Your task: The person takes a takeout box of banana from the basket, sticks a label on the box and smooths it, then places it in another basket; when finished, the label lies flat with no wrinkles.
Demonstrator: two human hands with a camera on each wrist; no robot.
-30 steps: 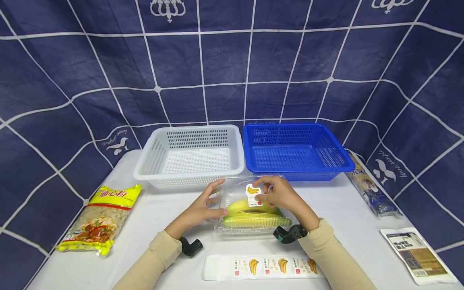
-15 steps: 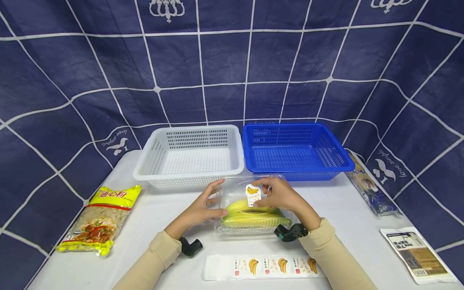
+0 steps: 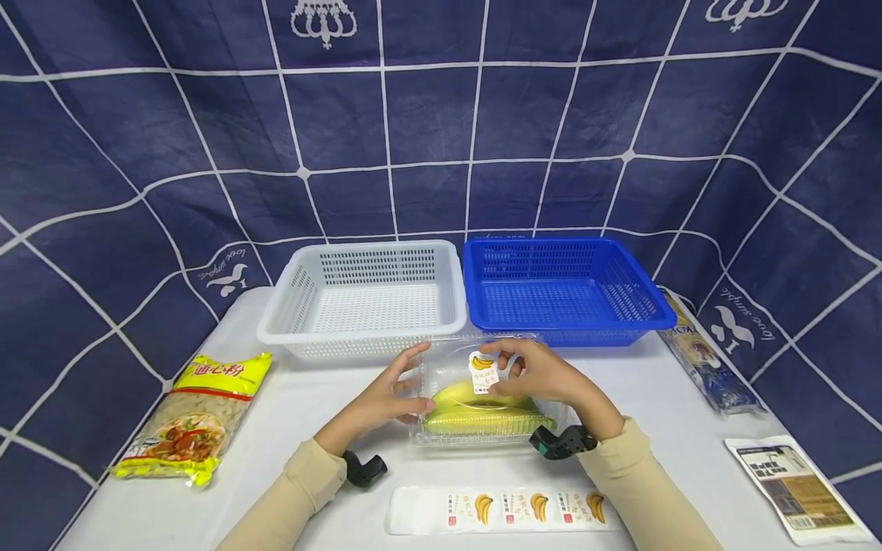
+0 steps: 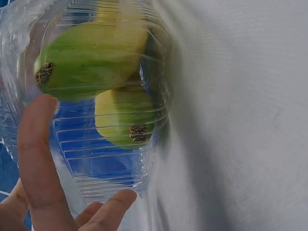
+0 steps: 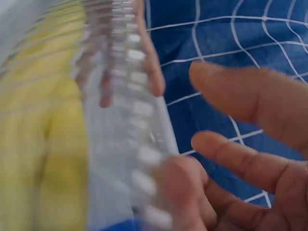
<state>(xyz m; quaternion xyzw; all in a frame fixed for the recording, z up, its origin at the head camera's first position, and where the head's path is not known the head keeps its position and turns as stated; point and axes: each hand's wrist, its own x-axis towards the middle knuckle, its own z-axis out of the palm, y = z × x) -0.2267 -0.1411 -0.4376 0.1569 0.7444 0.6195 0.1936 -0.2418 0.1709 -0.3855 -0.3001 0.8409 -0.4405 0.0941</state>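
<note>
Container: clear container (image 3: 444, 366) with yellow-green bananas (image 3: 475, 422), on the white surface (image 3: 310, 402), between both hands; long axis left to right.
Sticker: on the container's top, left of the right hand's (image 3: 550, 375) fingertips; long axis near to far; right hand nearer.
Right grip: thumb and index finger apart, at the sticker's lower and upper right; hand arched over the top.
Left grip: left hand (image 3: 381, 396) fingers spread from thumb, against the container's left end.

Readable text, two items
Yellow bag (image 3: 193, 421): 通心粉. Blue curtain (image 3: 430, 115): "love simple". Banana sticker (image 3: 481, 370) on clear box (image 3: 444, 371), label strip (image 3: 422, 511): characters too small to read.
</note>
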